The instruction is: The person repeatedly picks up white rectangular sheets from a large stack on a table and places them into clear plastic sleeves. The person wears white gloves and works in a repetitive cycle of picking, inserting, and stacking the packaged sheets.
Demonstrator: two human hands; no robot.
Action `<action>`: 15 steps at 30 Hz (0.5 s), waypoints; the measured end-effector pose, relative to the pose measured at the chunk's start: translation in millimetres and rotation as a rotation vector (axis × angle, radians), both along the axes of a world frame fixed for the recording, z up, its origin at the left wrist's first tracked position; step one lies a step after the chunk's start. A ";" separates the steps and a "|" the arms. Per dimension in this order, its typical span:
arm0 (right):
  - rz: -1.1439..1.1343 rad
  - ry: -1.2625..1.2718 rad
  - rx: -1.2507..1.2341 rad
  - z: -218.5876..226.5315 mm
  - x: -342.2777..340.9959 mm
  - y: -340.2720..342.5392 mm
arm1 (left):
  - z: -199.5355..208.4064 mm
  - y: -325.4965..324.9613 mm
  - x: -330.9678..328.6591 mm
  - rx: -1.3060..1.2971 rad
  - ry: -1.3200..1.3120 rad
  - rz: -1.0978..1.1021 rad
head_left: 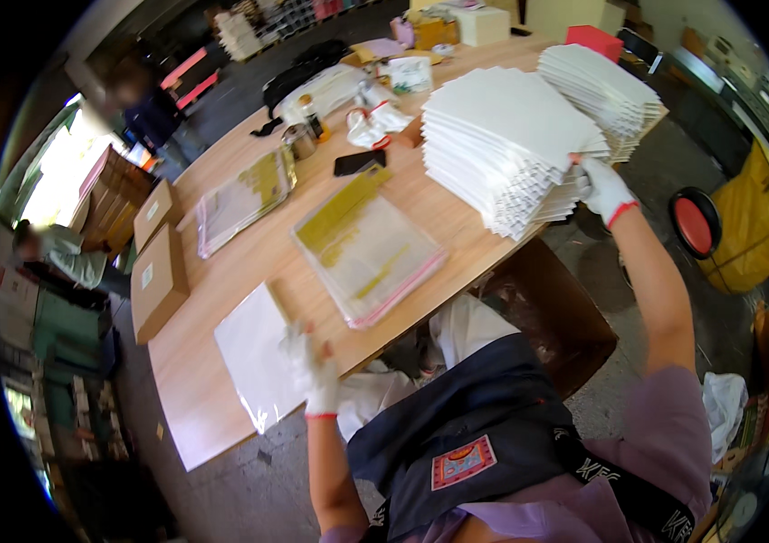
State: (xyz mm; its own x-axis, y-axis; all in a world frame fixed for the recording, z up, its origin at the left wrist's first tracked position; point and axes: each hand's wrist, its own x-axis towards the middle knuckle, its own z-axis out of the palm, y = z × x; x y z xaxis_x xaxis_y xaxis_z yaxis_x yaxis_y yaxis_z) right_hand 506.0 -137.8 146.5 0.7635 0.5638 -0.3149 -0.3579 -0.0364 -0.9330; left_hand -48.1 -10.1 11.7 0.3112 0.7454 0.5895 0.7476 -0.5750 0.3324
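Note:
My left hand [314,369], in a white work glove with a red cuff and bare fingertips, has its fingers apart at the right edge of a white sheet in a clear plastic sleeve [259,353]. That sleeve lies at the table's near left. My right hand [605,190], gloved alike, is closed at the corner of a tall stack of white sheets [502,127] on the right; how many it grips I cannot tell. Between the hands sits a pile of clear plastic sleeves [366,249] with gold print and a pink edge.
A second sleeve pile [244,201], a black phone [361,162], a bottle [312,118] and a tape roll [298,140] lie farther back. Another white stack [597,86] stands far right. An open carton [547,312] is under the table edge. Two people are off to the left.

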 end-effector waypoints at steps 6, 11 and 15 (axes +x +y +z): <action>0.197 0.449 0.236 -9.2 -13.4 -43.0 | 23.6 1.0 72.2 -0.213 0.176 -0.215; 0.186 0.092 0.509 -16.3 -22.0 -59.4 | 24.1 28.4 130.3 -0.264 0.404 -0.257; 0.320 0.047 0.444 -20.0 -59.3 -92.2 | 17.9 36.7 170.2 -0.408 0.676 -0.107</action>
State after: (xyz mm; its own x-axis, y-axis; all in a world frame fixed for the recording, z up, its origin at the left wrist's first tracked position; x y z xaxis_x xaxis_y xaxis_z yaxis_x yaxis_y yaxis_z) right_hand 446.7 -230.0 126.6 0.5230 0.8520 -0.0235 -0.4354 0.2434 -0.8667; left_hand 122.1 26.6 29.6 0.5864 0.8074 -0.0654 0.8099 -0.5860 0.0267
